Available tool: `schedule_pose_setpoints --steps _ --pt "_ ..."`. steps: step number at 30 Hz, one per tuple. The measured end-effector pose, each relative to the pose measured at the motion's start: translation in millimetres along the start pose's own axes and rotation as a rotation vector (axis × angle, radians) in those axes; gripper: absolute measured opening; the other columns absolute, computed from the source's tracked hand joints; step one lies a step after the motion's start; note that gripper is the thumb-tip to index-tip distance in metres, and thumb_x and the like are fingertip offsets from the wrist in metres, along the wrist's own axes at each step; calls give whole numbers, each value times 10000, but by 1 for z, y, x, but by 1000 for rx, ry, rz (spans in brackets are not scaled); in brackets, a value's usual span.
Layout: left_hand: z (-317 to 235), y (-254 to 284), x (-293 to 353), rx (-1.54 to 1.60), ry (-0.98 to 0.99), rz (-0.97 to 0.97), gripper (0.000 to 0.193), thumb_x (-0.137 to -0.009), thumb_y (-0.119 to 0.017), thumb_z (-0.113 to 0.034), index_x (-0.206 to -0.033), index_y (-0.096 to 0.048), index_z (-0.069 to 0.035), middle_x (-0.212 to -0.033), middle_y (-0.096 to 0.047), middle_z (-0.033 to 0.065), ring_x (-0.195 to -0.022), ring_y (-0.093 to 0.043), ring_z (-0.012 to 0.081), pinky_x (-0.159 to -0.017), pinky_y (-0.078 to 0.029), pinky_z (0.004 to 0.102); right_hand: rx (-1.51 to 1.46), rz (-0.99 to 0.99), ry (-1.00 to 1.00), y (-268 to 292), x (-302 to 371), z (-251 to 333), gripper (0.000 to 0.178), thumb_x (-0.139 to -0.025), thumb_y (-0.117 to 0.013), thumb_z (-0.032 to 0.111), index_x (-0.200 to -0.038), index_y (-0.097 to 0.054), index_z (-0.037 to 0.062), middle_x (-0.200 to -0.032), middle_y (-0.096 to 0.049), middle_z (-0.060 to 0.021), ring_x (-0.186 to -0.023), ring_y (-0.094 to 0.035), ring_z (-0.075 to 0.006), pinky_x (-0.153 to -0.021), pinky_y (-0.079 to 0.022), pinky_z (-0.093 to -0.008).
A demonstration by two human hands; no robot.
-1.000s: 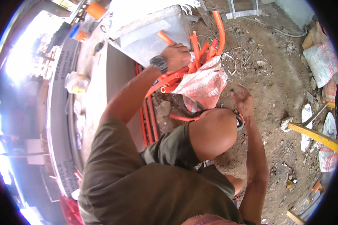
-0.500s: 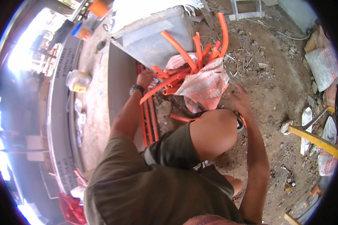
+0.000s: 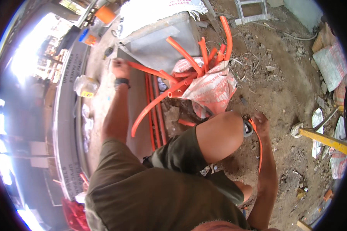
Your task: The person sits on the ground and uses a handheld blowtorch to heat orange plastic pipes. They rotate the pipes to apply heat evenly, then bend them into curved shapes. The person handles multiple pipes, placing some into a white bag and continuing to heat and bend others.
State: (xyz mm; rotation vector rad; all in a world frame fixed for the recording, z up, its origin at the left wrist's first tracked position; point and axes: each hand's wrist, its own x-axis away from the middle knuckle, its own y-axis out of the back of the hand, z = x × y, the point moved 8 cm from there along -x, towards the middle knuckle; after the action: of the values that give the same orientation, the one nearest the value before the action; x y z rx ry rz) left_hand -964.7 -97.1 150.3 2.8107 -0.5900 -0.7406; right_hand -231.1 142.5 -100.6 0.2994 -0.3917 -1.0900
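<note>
My left hand (image 3: 121, 69), with a dark wristwatch, is closed on the end of an orange pipe (image 3: 148, 70) that stretches from the sack. This torn, printed sack (image 3: 212, 89) sits ahead of my knee with several orange pipe lengths poking out. One curved orange pipe (image 3: 142, 115) hangs out of its left side. Beside my knee, my right hand (image 3: 261, 122) has its fingers closed around an orange strip or pipe (image 3: 261, 152), partly hidden by my forearm. A short orange piece (image 3: 186, 123) lies on the ground below the sack.
A grey bin (image 3: 160, 40) with a white sack on top stands behind the pipes. Stacked grey panels (image 3: 131, 104) and long red-orange pipes lie at left, near a clear jar (image 3: 86, 86). Rightward are a yellow-handled tool (image 3: 324, 140), filled sacks (image 3: 331, 67) and rubble; a ladder (image 3: 251, 11) stands far back.
My left hand has moved left and away, drawing a pipe's end outward from the sack. My right hand has gone from beside the sack down to the orange piece by my knee.
</note>
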Motion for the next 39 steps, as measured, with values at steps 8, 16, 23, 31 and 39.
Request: schedule_pose_setpoints --steps 8,16,23,31,39 --pt "-267 17 -19 284 -425 -103 164 -983 -698 -53 -964 -545 -108 -886 -651 45 -786 -687 156 -637 -666 364 -122 -250 29 70 24 29 313 -997 -680 215 -1200 -666 -23 -1139 -721 -142 -1112 -685 -241 -961 -522 -356" --pt "-309 -193 47 738 -135 499 88 -1018 -633 -51 -987 -578 -113 -1047 -744 165 -1011 -757 371 -750 -679 467 386 -662 693 117 75 306 526 -902 -775 258 -1360 -623 48 -1311 -647 -203 -1231 -594 -403 -1051 -493 -476" --pt "-350 -418 210 815 132 1144 237 -994 -667 -67 -1227 -632 -46 -1101 -717 129 -986 -735 252 -822 -647 416 502 -498 146 182 106 192 267 -883 -762 288 -970 -619 80 -820 -702 -181 -792 -683 -421 -694 -534 -509" --pt "-375 -504 447 100 -483 2147 390 -952 -763 -231 -1235 -690 27 -986 -750 83 -903 -705 150 -798 -566 322 888 -827 -239 261 260 86 228 -795 -792 249 -801 -629 91 -771 -688 -132 -773 -689 -369 -718 -539 -483" --pt "-414 -498 675 -173 -1152 2460 450 -846 -817 -406 -972 -700 10 -838 -708 175 -772 -667 246 -750 -525 401 1034 -669 -372 216 288 60 110 -855 -663 153 -926 -677 70 -815 -721 -109 -759 -748 -287 -638 -602 -402"
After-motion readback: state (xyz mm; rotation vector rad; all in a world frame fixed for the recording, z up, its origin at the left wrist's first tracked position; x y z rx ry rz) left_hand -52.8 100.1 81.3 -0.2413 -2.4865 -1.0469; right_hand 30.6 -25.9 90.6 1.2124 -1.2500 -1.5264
